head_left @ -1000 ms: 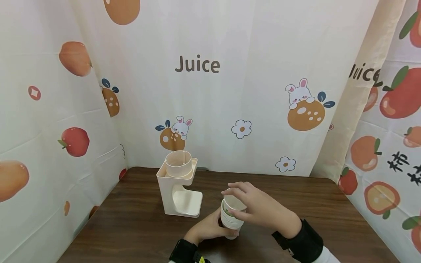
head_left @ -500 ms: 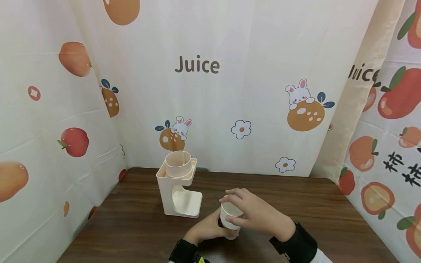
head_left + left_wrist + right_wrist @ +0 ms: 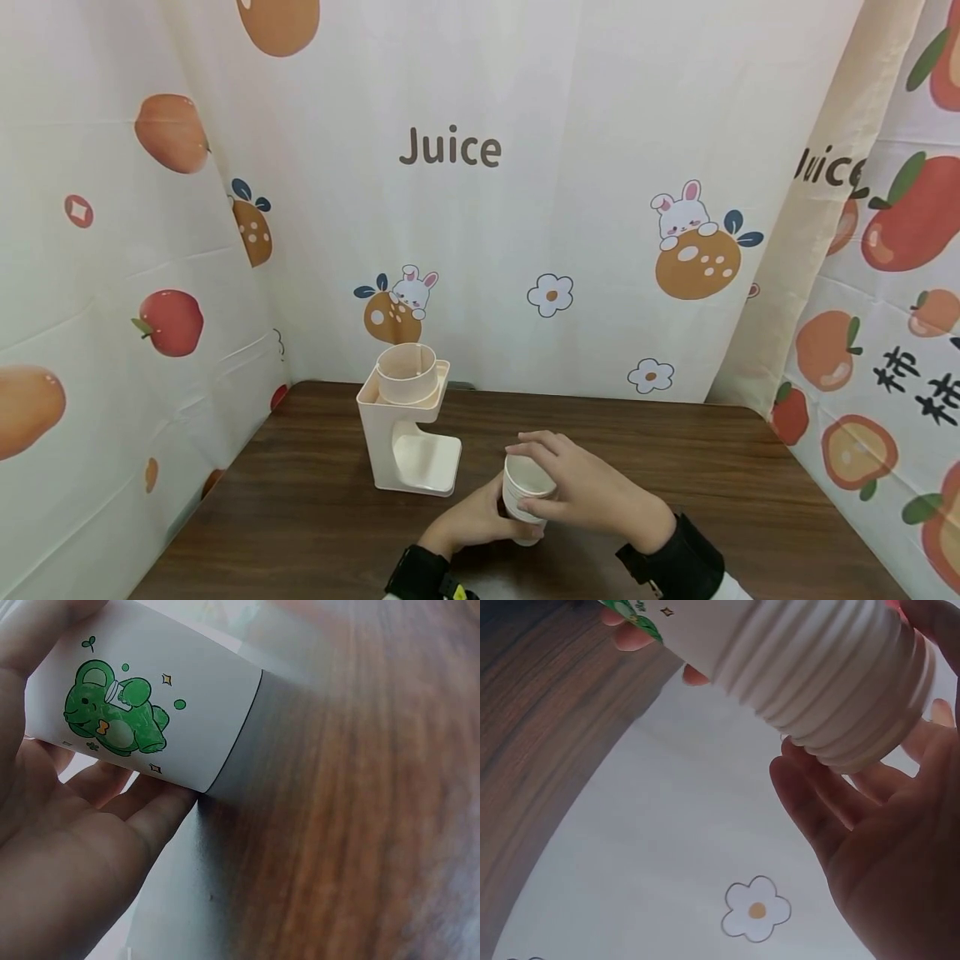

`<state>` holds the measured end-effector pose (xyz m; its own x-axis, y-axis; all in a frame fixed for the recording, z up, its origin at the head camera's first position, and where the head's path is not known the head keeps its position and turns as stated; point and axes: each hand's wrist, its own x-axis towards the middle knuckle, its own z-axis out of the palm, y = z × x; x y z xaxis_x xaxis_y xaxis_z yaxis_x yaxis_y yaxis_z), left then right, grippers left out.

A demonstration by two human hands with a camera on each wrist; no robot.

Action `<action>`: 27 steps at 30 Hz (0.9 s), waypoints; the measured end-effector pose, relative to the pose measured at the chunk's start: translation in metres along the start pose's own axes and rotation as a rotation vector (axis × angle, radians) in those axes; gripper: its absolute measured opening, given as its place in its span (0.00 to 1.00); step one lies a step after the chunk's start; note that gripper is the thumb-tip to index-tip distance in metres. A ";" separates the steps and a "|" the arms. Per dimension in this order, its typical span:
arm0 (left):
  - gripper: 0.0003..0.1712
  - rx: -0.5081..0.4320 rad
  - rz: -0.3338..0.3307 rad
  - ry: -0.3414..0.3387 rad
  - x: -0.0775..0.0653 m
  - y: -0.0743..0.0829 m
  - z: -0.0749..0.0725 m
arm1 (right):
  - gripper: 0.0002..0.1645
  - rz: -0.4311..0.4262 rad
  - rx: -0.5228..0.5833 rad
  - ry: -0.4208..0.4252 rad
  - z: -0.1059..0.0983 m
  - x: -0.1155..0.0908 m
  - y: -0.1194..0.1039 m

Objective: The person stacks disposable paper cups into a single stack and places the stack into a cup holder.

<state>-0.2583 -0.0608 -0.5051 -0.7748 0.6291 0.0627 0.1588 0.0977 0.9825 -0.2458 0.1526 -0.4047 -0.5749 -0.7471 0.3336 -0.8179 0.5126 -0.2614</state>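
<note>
A stack of nested white paper cups [image 3: 519, 497] is held low over the tabletop between both hands, mouths upward. My left hand [image 3: 478, 518] grips the lower part. In the left wrist view, the bottom cup [image 3: 120, 705] shows a green cartoon bear on its wall. My right hand [image 3: 581, 487] holds the top of the stack, thumb on the near side and fingers over the far rim. The right wrist view shows the closely packed rims [image 3: 817, 675] with fingertips touching the topmost ones.
Left of the hands stands a cream-coloured stand [image 3: 382, 446] with an open round tube [image 3: 406, 387] in its top and a flat foot. The dark wood table [image 3: 300, 508] ends at a printed curtain [image 3: 585, 183] along the back and sides.
The topmost cup, raised out of the stack with its green print showing one second ago, has gone down into the others. My right hand moved down and slightly left with it; my left stayed.
</note>
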 end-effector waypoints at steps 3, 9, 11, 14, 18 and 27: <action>0.45 -0.007 0.009 -0.004 0.001 0.000 0.000 | 0.37 0.017 0.007 0.014 0.002 -0.002 0.003; 0.45 -0.004 0.017 0.004 0.001 -0.001 0.000 | 0.48 0.076 0.080 0.032 0.007 -0.008 0.012; 0.45 -0.004 0.018 0.007 0.001 -0.001 0.000 | 0.50 0.091 0.099 0.041 0.009 -0.011 0.015; 0.45 -0.001 0.018 0.015 0.001 -0.001 0.001 | 0.54 0.109 0.114 0.056 0.014 -0.015 0.019; 0.46 0.006 0.015 0.023 0.001 -0.002 0.001 | 0.56 0.139 0.134 0.076 0.020 -0.020 0.024; 0.51 -0.008 0.055 -0.002 0.001 -0.002 -0.002 | 0.49 0.170 0.190 0.090 0.032 -0.027 0.032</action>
<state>-0.2602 -0.0619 -0.5066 -0.7639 0.6347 0.1168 0.1967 0.0567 0.9788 -0.2555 0.1755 -0.4509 -0.7101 -0.6125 0.3473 -0.6954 0.5325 -0.4826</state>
